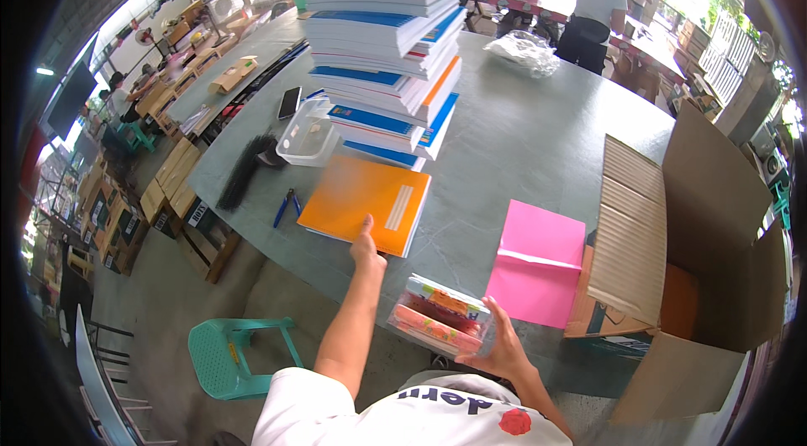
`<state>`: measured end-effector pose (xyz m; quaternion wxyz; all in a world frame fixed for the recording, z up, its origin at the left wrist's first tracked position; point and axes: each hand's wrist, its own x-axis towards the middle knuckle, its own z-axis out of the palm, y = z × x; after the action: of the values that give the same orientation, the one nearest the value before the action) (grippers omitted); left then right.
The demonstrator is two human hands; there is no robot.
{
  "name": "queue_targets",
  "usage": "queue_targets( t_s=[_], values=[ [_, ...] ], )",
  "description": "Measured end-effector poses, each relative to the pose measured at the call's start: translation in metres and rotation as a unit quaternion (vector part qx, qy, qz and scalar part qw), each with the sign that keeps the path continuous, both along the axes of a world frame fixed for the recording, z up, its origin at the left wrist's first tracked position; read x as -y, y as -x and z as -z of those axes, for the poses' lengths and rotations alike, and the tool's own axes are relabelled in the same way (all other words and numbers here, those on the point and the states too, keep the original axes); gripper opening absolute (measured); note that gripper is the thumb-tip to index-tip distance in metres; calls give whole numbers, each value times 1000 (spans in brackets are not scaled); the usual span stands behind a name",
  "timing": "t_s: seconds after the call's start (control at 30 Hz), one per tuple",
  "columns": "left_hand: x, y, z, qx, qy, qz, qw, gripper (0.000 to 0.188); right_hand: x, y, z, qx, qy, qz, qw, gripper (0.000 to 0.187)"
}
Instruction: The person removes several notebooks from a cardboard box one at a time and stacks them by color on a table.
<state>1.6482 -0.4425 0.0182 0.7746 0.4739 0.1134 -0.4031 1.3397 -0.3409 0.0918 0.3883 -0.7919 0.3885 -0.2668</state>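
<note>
My left hand [366, 248] rests on the near edge of an orange book [363, 200] that lies flat on the grey table [521, 143]. Fingers touch the cover; no firm grip shows. My right hand [502, 345] holds a clear plastic pack of coloured stationery [440, 315] from its right side, just off the table's near edge. Behind the orange book rises a tall leaning stack of blue, white and orange books [388, 51]. A pink folded sheet [538, 261] lies to the right of my hands.
An open cardboard box [672, 261] stands at the right table edge. A clear plastic tub [308, 133], blue pliers [286, 207], black ties [245, 168] and a phone [289, 101] lie left of the stack. A green plastic stool [239, 355] sits below. A person stands at the far side.
</note>
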Motion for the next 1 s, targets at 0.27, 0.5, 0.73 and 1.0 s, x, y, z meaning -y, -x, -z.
queue_targets(
  t_s=[0.27, 0.5, 0.73, 1.0],
  values=[
    [-57, -92, -53, 244, 93, 223, 939, 51, -143, 208, 95, 215, -142, 439, 861, 45],
    [-13, 268, -323, 603, 332, 352, 633, 29, -189, 404, -56, 229, 392, 769, 451, 44],
    [62, 507, -211, 411, -114, 872, 242, 58, -76, 404, -181, -284, 278, 321, 860, 76],
    [42, 607, -101, 161, -122, 820, 535, 50, -42, 426, -131, -256, 315, 328, 853, 70]
  ],
)
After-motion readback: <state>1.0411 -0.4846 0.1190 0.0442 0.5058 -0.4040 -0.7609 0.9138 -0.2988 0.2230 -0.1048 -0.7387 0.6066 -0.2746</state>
